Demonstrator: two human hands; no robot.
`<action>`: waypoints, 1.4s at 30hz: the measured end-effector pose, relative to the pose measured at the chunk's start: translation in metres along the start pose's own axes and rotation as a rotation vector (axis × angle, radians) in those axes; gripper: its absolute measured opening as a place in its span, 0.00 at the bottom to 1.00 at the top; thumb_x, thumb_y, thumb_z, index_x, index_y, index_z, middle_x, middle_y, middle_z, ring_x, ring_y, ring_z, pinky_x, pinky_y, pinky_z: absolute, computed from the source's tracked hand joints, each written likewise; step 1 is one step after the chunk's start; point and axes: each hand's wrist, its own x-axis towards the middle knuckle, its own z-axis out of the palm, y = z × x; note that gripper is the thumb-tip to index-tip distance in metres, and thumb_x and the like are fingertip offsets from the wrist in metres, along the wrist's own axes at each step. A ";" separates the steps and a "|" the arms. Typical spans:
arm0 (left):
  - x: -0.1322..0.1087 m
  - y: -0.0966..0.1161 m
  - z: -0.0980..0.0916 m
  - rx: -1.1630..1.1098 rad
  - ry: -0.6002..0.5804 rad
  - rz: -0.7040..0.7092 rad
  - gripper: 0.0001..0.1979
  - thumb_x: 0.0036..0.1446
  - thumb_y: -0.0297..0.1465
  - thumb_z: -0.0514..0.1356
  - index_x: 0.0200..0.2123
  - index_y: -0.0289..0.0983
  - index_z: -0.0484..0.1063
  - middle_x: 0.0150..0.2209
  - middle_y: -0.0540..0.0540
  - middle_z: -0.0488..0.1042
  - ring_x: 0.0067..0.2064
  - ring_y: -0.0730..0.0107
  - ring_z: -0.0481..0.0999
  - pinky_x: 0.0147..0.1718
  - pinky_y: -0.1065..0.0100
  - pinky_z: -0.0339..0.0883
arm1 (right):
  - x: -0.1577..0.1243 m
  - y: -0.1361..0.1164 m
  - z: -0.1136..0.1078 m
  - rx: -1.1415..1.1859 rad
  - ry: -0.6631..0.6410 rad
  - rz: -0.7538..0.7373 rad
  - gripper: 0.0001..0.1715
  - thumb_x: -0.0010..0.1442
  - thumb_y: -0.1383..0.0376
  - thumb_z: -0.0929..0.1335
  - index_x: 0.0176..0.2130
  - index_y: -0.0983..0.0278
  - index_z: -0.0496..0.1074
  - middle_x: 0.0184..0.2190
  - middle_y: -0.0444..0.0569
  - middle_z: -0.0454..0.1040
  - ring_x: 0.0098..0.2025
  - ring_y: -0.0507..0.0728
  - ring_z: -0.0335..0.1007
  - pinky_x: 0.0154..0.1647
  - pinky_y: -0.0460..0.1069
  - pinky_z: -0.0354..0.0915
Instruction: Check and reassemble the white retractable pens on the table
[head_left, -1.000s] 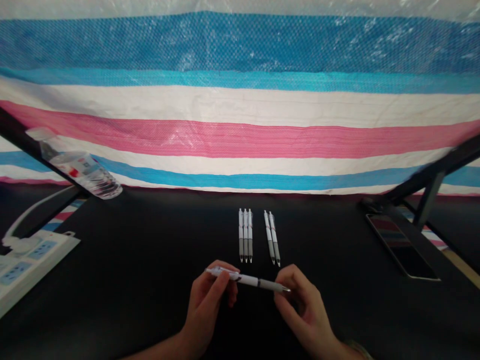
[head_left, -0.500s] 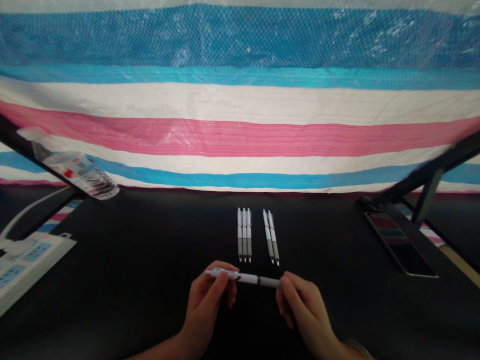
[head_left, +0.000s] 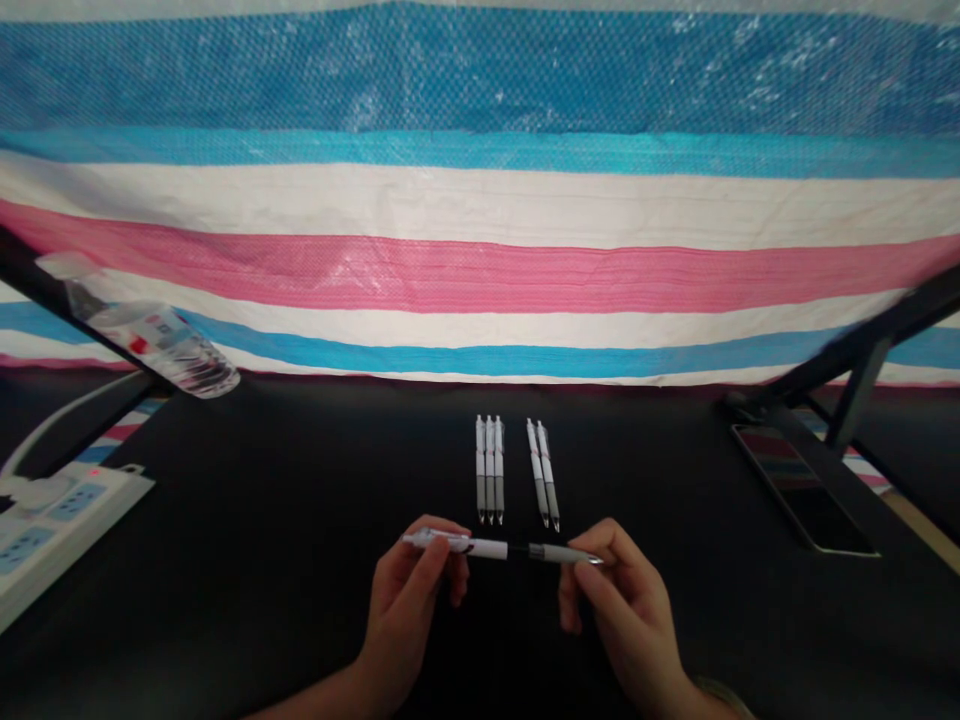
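A pen is held level in two parts above the black table. Between thumb and fingers, my left hand (head_left: 416, 590) grips its white barrel (head_left: 487, 549), clip end to the left. The grey front section (head_left: 551, 553), with a silver tip, is pinched in my right hand (head_left: 619, 590). A dark stretch lies between the two parts; whether a refill bridges it I cannot tell. Beyond my hands, three white and grey pens (head_left: 490, 470) lie side by side. Two more such pens (head_left: 543, 475) lie to their right, slightly slanted.
A black phone (head_left: 802, 490) lies at the right, near a black folding support (head_left: 859, 380). On the left are a white power strip (head_left: 82, 510) with a plug in it and a tilted clear water bottle (head_left: 165, 345). A striped sheet (head_left: 480, 275) hangs behind the table.
The pen's grey front section has come away from the white barrel, leaving a dark stretch between them. My right hand has moved right, my left hand slightly left.
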 end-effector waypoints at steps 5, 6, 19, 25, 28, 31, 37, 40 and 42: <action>0.002 0.000 0.000 -0.011 0.032 0.016 0.18 0.56 0.45 0.69 0.32 0.34 0.81 0.24 0.48 0.73 0.25 0.71 0.70 0.22 0.72 0.65 | 0.001 0.003 -0.007 0.106 0.113 -0.121 0.11 0.61 0.58 0.74 0.34 0.62 0.73 0.22 0.40 0.68 0.17 0.47 0.63 0.15 0.40 0.57; 0.002 0.000 0.000 -0.018 0.040 0.025 0.17 0.55 0.44 0.70 0.32 0.34 0.81 0.24 0.48 0.73 0.25 0.71 0.70 0.21 0.73 0.65 | 0.002 0.003 -0.008 0.109 0.134 -0.145 0.11 0.61 0.59 0.75 0.34 0.62 0.74 0.23 0.40 0.68 0.17 0.46 0.63 0.15 0.39 0.57; 0.005 0.005 0.002 -0.059 0.096 0.051 0.16 0.52 0.43 0.72 0.32 0.34 0.82 0.24 0.47 0.73 0.26 0.70 0.70 0.21 0.72 0.66 | 0.002 0.004 -0.011 0.119 0.173 -0.227 0.05 0.62 0.62 0.72 0.35 0.62 0.75 0.27 0.41 0.66 0.20 0.46 0.63 0.16 0.38 0.58; 0.005 0.004 0.001 -0.062 0.104 0.053 0.16 0.52 0.43 0.72 0.31 0.34 0.82 0.25 0.47 0.73 0.26 0.71 0.70 0.21 0.73 0.66 | 0.004 0.004 -0.011 0.108 0.163 -0.222 0.06 0.62 0.61 0.72 0.35 0.62 0.75 0.27 0.40 0.66 0.19 0.45 0.63 0.16 0.38 0.56; 0.004 0.003 0.002 -0.054 0.092 0.032 0.17 0.52 0.44 0.72 0.31 0.34 0.82 0.25 0.47 0.74 0.25 0.71 0.71 0.21 0.73 0.66 | 0.004 0.004 -0.012 0.080 0.124 -0.198 0.07 0.63 0.60 0.72 0.36 0.62 0.74 0.27 0.40 0.67 0.19 0.45 0.64 0.17 0.38 0.57; 0.003 0.002 0.003 -0.030 0.065 -0.005 0.19 0.51 0.46 0.72 0.31 0.34 0.82 0.24 0.47 0.74 0.25 0.71 0.71 0.22 0.73 0.66 | 0.002 0.004 -0.011 0.004 0.022 -0.156 0.06 0.66 0.61 0.71 0.39 0.60 0.73 0.28 0.41 0.70 0.21 0.47 0.68 0.21 0.40 0.62; 0.000 0.001 0.004 0.050 0.007 0.008 0.19 0.54 0.46 0.70 0.31 0.33 0.81 0.25 0.46 0.75 0.25 0.71 0.71 0.22 0.72 0.66 | 0.000 -0.001 -0.002 -0.300 -0.183 -0.277 0.06 0.69 0.68 0.67 0.44 0.57 0.71 0.33 0.46 0.79 0.31 0.52 0.77 0.27 0.43 0.70; 0.000 0.001 0.003 0.060 0.020 0.040 0.18 0.55 0.45 0.70 0.31 0.34 0.80 0.26 0.46 0.75 0.25 0.71 0.71 0.22 0.72 0.66 | 0.001 -0.002 0.001 -0.399 -0.190 -0.362 0.10 0.68 0.70 0.67 0.47 0.56 0.71 0.34 0.46 0.81 0.29 0.52 0.77 0.27 0.43 0.71; 0.000 0.001 0.002 0.065 0.022 0.046 0.17 0.55 0.44 0.70 0.31 0.34 0.80 0.26 0.47 0.75 0.26 0.71 0.71 0.23 0.72 0.66 | 0.001 0.000 0.000 -0.436 -0.178 -0.363 0.10 0.67 0.70 0.68 0.47 0.56 0.72 0.34 0.45 0.82 0.28 0.51 0.77 0.27 0.42 0.71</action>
